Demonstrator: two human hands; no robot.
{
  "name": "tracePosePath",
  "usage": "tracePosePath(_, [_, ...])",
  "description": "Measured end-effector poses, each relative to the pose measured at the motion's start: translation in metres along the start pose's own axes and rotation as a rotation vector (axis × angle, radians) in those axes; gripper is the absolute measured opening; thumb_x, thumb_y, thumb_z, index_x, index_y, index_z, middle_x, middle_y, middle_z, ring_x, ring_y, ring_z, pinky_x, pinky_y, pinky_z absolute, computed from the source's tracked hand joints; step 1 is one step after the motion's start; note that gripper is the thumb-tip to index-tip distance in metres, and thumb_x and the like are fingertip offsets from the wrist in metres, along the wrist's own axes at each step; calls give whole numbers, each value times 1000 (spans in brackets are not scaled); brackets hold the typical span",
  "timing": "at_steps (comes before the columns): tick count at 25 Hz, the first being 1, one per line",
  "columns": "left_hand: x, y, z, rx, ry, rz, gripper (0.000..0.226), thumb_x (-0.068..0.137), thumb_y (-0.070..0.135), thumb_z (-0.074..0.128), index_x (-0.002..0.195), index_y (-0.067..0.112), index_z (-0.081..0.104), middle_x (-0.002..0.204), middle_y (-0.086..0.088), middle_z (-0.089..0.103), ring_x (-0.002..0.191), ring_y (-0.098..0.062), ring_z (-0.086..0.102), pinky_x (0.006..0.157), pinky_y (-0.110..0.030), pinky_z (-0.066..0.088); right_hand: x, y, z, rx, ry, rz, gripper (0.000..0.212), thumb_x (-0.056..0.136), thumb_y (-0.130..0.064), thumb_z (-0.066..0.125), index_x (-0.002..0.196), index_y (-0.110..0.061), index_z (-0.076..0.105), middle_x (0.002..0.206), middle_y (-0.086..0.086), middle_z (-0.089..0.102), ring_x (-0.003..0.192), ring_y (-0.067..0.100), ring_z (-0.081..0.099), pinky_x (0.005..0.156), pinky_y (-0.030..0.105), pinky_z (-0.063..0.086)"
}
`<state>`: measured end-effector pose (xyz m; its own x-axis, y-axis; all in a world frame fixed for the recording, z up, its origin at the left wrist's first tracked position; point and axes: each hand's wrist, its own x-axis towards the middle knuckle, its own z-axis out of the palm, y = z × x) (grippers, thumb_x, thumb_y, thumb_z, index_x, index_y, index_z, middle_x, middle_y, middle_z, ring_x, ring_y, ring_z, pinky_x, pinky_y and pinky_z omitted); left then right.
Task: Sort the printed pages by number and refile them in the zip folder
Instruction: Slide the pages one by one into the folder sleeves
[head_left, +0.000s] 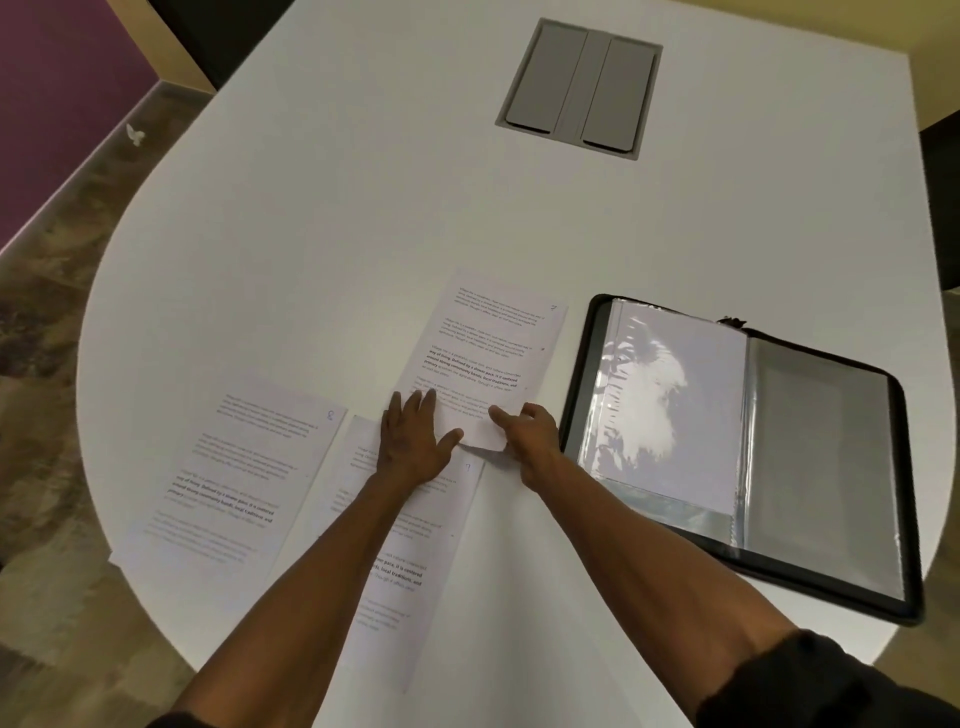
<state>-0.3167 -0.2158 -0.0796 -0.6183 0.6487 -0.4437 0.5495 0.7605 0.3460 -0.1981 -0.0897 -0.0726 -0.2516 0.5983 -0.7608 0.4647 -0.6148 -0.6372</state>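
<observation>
Three printed pages lie on the white table (322, 208). The far page (493, 343) lies tilted beside the folder, a handwritten number in its top right corner. My left hand (415, 441) rests flat on its near edge, fingers straight. My right hand (530, 441) pinches that page's near right corner, which curls up. A middle page (415, 551) lies under my left forearm. A third page (234, 467) marked 8 lies to the left. The black zip folder (821, 457) lies open on the right, showing clear sleeves.
A grey cable hatch (579, 88) is set into the table's far middle. The table's curved edge runs along the left, with patterned floor (57, 312) beyond it. A scrap of white paper (135, 135) lies on the floor at far left.
</observation>
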Motion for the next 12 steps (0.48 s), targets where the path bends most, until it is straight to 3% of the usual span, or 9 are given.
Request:
tracePosePath(3, [-3, 8, 1, -84, 12, 22, 83, 95, 57, 50, 158, 17, 14, 164, -7, 20, 153, -30, 3, 123, -44, 6, -4, -3, -2, -110, 36, -133, 30, 94, -17, 67, 123, -19, 62, 119, 0, 68, 99, 20, 66, 81, 39, 62])
tracePosePath(6, [-9, 16, -1, -155, 38, 34, 81, 95, 56, 52, 157, 16, 18, 162, -7, 25, 152, -30, 7, 123, -43, 11, -15, -5, -19, -80, 46, -225, 27, 96, -11, 61, 123, -17, 63, 112, -1, 67, 91, 17, 66, 62, 28, 61])
tracePosePath(9, [-17, 28, -6, -242, 43, 0, 79, 95, 56, 51, 156, 15, 22, 160, -8, 29, 151, -31, 14, 121, -46, 20, -27, -2, -50, 28, 8, -250, 30, 95, -9, 63, 125, -14, 62, 115, 3, 69, 96, 19, 69, 62, 28, 60])
tracePosePath(12, [-32, 53, -14, -376, 144, -28, 73, 95, 52, 56, 153, 15, 31, 156, -8, 36, 142, -28, 35, 114, -44, 33, -47, 7, -95, 76, -34, -283, 31, 95, -8, 64, 125, -14, 65, 116, 4, 72, 99, 22, 70, 69, 32, 62])
